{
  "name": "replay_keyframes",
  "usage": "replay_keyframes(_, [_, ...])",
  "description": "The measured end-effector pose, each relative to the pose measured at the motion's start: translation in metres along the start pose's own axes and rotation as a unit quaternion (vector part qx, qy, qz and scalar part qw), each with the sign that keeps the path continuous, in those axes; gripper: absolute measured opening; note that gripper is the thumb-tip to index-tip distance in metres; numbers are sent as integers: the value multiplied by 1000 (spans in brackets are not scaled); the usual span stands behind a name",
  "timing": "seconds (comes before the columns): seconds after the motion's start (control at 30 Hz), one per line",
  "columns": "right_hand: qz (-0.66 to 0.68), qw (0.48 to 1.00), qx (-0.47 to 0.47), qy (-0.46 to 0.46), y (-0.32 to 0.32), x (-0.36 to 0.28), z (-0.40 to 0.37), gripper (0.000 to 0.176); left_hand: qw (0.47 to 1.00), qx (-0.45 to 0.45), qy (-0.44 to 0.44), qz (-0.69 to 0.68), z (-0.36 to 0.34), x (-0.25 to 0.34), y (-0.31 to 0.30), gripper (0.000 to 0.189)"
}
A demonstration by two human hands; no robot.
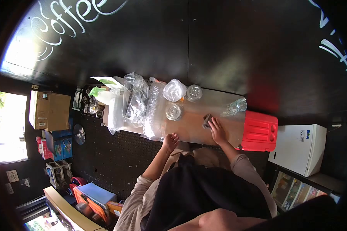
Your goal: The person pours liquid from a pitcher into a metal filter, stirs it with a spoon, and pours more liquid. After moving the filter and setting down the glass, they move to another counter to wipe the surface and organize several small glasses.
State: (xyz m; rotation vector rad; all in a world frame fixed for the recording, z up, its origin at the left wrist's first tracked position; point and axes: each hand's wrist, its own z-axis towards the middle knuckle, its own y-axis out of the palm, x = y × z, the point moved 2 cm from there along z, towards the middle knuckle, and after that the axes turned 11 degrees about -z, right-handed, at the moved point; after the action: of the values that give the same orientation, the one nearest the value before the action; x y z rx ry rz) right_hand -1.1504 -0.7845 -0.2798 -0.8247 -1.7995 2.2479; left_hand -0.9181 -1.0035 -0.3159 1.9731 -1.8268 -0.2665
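My right hand [217, 131] presses a dark cloth [208, 121] onto the brown tabletop [192, 125], right of its middle. At the table's front edge my left hand [170, 141] rests with its fingers apart, holding nothing. Just above it on the table is a clear round container [174, 111]. Farther back are another clear round container [194, 92] and a white plastic bag [174, 90]. A clear glass or plastic vessel [235, 107] lies near the right end. Stacked clear cups [154, 107] in plastic stand left of these.
Crumpled plastic wrapping [136, 102] and white packages [116, 111] crowd the table's left part. A red plastic panel [260, 131] adjoins the right end, beside a white fridge [297, 148]. A black wall [219, 46] rises behind. Cardboard boxes [52, 111] stand at far left.
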Motion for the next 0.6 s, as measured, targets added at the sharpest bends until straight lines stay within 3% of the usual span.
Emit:
replay_keyframes(0.03, [0,1000,-1,-2,4,-7,6,54,1000,0,1,-2,1,-1,-4,20])
replay_keyframes(0.1, [-13,992,70,102,19,-14,15,56,998,44,31,-37,1,0,-13,19])
replay_keyframes(0.23, [-12,992,52,118,36,-47,25,52,995,68,47,-53,-11,-1,-22,19])
replay_keyframes(0.43, [38,995,32,88,52,-86,23,53,994,71,57,-64,-19,-3,-27,20])
replay_keyframes(0.6, [68,998,-15,-2,59,-117,28,53,994,73,45,-70,-20,-9,-31,23])
